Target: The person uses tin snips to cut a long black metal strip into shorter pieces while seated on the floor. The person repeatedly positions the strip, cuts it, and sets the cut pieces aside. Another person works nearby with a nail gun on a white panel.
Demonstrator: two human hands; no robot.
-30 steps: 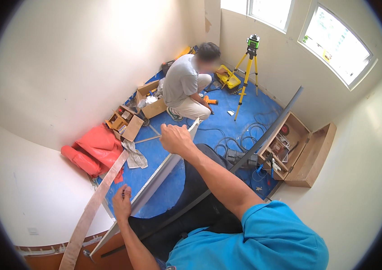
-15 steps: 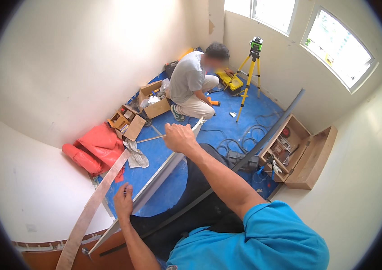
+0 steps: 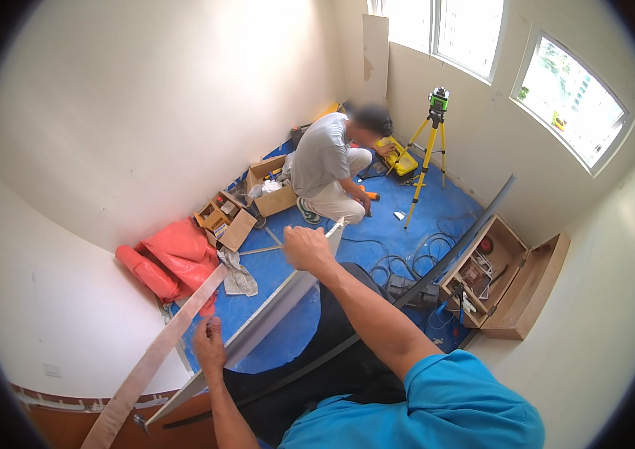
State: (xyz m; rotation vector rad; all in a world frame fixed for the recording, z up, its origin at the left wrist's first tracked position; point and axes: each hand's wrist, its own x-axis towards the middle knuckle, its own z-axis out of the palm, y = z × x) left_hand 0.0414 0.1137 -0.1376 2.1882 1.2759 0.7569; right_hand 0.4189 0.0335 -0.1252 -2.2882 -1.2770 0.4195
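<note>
While the right hand point(image 3: 307, 249) grips a white panel point(image 3: 272, 315), the left hand point(image 3: 209, 344) curls beside it. Whether its fingers grip anything is unclear

The gripped panel point(image 3: 269, 316) is pale grey with a white edge. Left of the grip, the strip point(image 3: 156, 357) is mottled pinkish beige and the sheeting point(image 3: 181, 254) red; beneath, the floor covering point(image 3: 437, 203) is blue; to the right, the bar point(image 3: 458, 243) is dark grey.

Blue floor point(image 3: 437, 202) carries cardboard boxes point(image 3: 275, 200) and red sheeting point(image 3: 174, 253).
</note>
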